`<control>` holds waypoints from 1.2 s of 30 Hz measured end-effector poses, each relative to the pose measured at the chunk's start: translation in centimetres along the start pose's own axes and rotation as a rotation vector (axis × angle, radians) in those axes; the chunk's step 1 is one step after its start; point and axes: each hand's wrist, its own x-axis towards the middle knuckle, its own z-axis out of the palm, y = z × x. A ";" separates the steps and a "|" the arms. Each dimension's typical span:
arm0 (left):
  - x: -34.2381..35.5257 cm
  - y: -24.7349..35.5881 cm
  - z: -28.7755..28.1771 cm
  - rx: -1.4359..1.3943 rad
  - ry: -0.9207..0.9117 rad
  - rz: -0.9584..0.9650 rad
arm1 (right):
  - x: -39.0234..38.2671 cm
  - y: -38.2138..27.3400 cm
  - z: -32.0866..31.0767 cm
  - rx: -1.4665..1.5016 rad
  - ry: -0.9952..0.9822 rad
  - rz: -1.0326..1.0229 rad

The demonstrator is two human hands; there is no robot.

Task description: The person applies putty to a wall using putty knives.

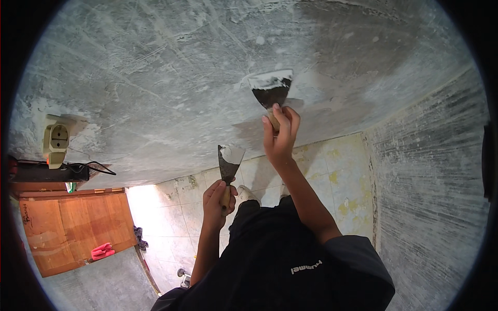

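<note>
My right hand (pixel 281 136) is closed round the wooden handle of a putty knife (pixel 271 96). White filler coats the front of its wide dark blade, whose edge is at the grey plastered wall (pixel 171 78). Lower and to the left, my left hand (pixel 213 203) grips a second putty knife (pixel 227 168) by its wooden handle, blade pointing up. A lump of white filler (pixel 232 153) sits on that blade. Around the right-hand knife the wall is patchy, with pale smears and darker grey areas.
A beige socket adapter (pixel 58 139) sticks out from the wall at left, above a black cable (pixel 98 167). Below are an orange-brown wooden panel (pixel 78 223) and a pink cloth (pixel 102 251). A streaked grey side wall (pixel 430 181) rises at right. Pale tiles (pixel 337 181) cover the floor.
</note>
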 end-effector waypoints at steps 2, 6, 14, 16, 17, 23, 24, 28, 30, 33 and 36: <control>0.0 -0.1 0.0 0.000 0.004 -0.005 | -0.6 0.4 -0.2 -0.024 -0.020 0.015; -0.1 -0.1 0.2 0.018 -0.006 0.011 | -2.8 2.1 -0.8 0.051 0.005 0.064; -0.6 -0.3 0.2 0.035 0.013 -0.001 | -2.3 1.0 1.2 0.049 0.039 0.070; -0.6 -0.1 0.4 0.019 -0.016 0.015 | -4.5 2.3 0.6 0.106 -0.031 0.100; -0.7 -0.1 0.3 0.024 -0.014 0.013 | -4.3 1.8 0.7 0.108 -0.028 0.105; -1.3 1.1 -0.5 0.023 -0.009 0.043 | -0.4 -1.8 2.5 0.133 0.047 0.114; -1.3 1.4 -0.6 0.015 -0.016 0.048 | -1.3 -1.2 2.6 0.124 0.059 0.117; -1.2 2.9 -1.8 0.027 -0.059 0.046 | -6.3 0.1 2.9 0.126 0.036 0.114; -0.9 3.6 -2.9 0.041 -0.085 0.044 | -5.5 -1.6 3.2 0.142 0.043 0.154; -0.7 4.7 -4.5 0.056 -0.122 0.035 | -1.6 -4.5 3.8 0.119 0.134 0.084; -0.3 5.7 -5.1 0.111 -0.154 0.024 | -1.5 -4.5 4.7 0.094 0.126 0.114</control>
